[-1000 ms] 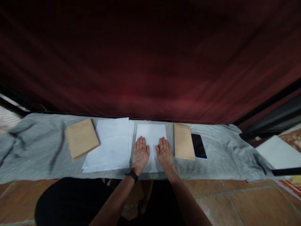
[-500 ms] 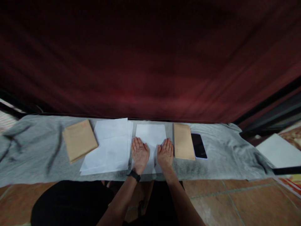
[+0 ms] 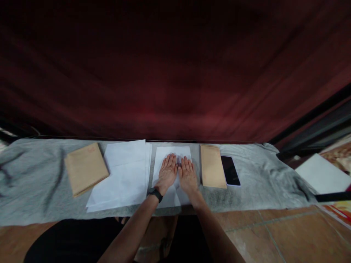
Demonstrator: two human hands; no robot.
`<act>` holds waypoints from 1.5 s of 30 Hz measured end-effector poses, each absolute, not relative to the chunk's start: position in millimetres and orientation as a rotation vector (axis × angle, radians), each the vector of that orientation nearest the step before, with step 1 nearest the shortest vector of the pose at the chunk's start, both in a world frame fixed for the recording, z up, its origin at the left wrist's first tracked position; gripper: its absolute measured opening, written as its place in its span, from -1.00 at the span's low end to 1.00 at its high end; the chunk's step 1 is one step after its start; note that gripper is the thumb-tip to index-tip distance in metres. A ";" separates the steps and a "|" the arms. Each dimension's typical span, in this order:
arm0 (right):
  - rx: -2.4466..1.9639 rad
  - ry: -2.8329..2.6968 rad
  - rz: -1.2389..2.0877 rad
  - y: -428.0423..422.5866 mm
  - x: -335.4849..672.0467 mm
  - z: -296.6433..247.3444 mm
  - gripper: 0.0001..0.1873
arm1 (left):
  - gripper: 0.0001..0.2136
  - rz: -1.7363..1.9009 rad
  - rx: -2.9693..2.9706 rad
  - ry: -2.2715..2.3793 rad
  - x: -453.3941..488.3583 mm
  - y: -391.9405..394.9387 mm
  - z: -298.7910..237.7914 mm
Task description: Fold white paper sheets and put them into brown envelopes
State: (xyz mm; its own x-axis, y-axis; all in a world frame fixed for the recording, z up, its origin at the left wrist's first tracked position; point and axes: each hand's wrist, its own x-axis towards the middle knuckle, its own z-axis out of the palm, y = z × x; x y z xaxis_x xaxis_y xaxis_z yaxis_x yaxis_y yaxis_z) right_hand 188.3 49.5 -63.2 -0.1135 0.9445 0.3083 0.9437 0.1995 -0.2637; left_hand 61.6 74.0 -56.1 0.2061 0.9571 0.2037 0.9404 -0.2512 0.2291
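A dark red curtain (image 3: 170,80) hangs beyond the grey-covered desk (image 3: 260,179). The left hand (image 3: 168,170) and right hand (image 3: 188,176) lie flat, side by side, fingers extended, gripping nothing. The white sheet (image 3: 173,195) lies beneath both, its far edge showing beyond them. Larger white papers (image 3: 124,175) lie to the left, narrow brown paper (image 3: 213,168) to the right.

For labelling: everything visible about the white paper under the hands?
The white paper is rectangular, longer front to back, flat on the grey cloth. The left hand and right hand lie side by side over its middle, palms down, apparently touching it. A line shows toward its near edge, crease or shadow unclear. No print visible; sheet count unclear.
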 end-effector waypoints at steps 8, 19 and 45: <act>-1.740 -2.132 0.004 72.9 184.6 -67.3 -0.49 | -0.49 0.431 2.346 1.992 42.0 90.6 -58.3; -1.959 -1.828 -0.138 65.8 195.9 -84.1 -0.39 | -0.44 0.765 2.040 2.383 40.8 85.5 -74.1; -1.842 -1.959 -0.112 98.0 206.6 -69.6 -0.46 | -0.48 0.553 2.188 2.163 15.8 110.9 -58.1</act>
